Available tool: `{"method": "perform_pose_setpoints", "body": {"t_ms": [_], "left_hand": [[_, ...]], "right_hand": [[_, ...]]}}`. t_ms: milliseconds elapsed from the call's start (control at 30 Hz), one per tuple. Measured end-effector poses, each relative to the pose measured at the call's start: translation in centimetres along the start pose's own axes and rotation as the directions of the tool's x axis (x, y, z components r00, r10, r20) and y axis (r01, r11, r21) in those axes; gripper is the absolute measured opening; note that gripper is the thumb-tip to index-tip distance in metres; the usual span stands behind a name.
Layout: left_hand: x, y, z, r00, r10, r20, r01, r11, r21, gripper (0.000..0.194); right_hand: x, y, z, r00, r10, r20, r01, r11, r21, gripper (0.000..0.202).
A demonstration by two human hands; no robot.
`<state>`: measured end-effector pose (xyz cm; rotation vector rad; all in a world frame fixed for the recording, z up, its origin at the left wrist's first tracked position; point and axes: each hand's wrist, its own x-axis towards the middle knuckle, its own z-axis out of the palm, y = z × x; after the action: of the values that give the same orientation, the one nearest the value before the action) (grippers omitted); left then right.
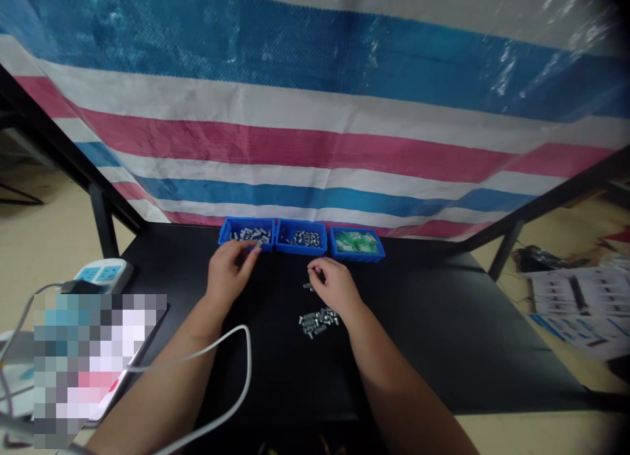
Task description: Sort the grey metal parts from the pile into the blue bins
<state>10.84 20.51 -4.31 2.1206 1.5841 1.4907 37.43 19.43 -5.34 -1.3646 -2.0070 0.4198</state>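
Note:
My left hand (229, 272) is at the front edge of the left blue bin (222, 237), which holds small grey metal cylinders (253, 234). Its thumb and index finger close on a small metal piece (258, 243) at the rim. My right hand (337, 285) is pinched just in front of the middle blue bin (301, 249), full of small shiny metal parts (306, 237). What its fingertips hold, if anything, is too small to tell. Just below those fingertips lie one or two loose pieces (308, 286). Nearer to me is a pile of screws with grey sleeves (317, 322), beside my right wrist.
A third blue bin (358, 257) holds green-and-clear plastic packets (357, 241). To the left are a power strip (105, 271) and a blurred-out screen (105, 363). A white cable (249, 356) loops over my left forearm. Striped sheeting (315, 140) hangs behind the black table (443, 324).

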Motion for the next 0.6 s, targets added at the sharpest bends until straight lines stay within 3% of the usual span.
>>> {"method": "perform_pose_setpoints", "body": {"t_ms": [67,133,233,333,467,600], "left_hand": [[0.5,-1.0,-0.6,0.987,-0.071,-0.144,0.079,0.996,0.048,0.024],[0.9,-1.9,-0.9,0.965,-0.157,-0.208,0.186,0.974,0.128,0.029],[1.3,-2.9,-0.8,0.957,-0.253,-0.139,0.284,0.912,0.297,0.031],[1.3,-3.2,-0.6,0.957,-0.280,-0.071,0.286,0.884,0.371,0.031],[0.9,-2.5,-0.6,0.969,-0.236,-0.071,0.246,0.917,0.315,0.030],[0.4,-2.0,-0.2,0.980,-0.182,0.075,0.172,0.977,0.126,0.026]], "right_hand": [[-0.1,0.3,-0.5,0.999,0.000,0.052,0.001,1.000,-0.012,0.012],[-0.3,0.1,-1.1,0.988,-0.032,0.153,0.032,0.999,0.004,0.012],[-0.7,-0.8,-2.0,0.951,-0.109,0.289,0.100,0.994,0.046,0.006],[-1.0,-1.5,-2.3,0.888,-0.197,0.415,0.167,0.980,0.107,0.013],[-1.4,-1.7,-1.5,0.778,-0.251,0.575,0.188,0.968,0.168,0.022],[-1.6,-1.8,-0.5,0.767,-0.239,0.595,0.212,0.970,0.117,0.021]]}}
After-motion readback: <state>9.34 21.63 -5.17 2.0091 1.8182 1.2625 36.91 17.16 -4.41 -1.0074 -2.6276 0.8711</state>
